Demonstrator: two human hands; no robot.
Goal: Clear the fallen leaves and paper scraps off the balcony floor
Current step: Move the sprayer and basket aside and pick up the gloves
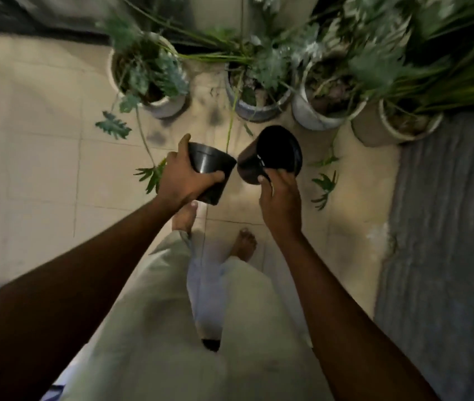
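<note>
My left hand grips a small black plastic pot, held tilted above the tiled balcony floor. My right hand holds a second black pot by its rim, its mouth turned toward me. The two pots nearly touch. Green leaves lie low over the floor: one at the left, one behind my left hand, and others at the right. Whether they are fallen or on stems is unclear. No paper scraps show.
Several pale ceramic planters with green plants stand along the far side, such as one at the left and one at the right. A grey rug or mat covers the right side. My bare feet stand on the tiles.
</note>
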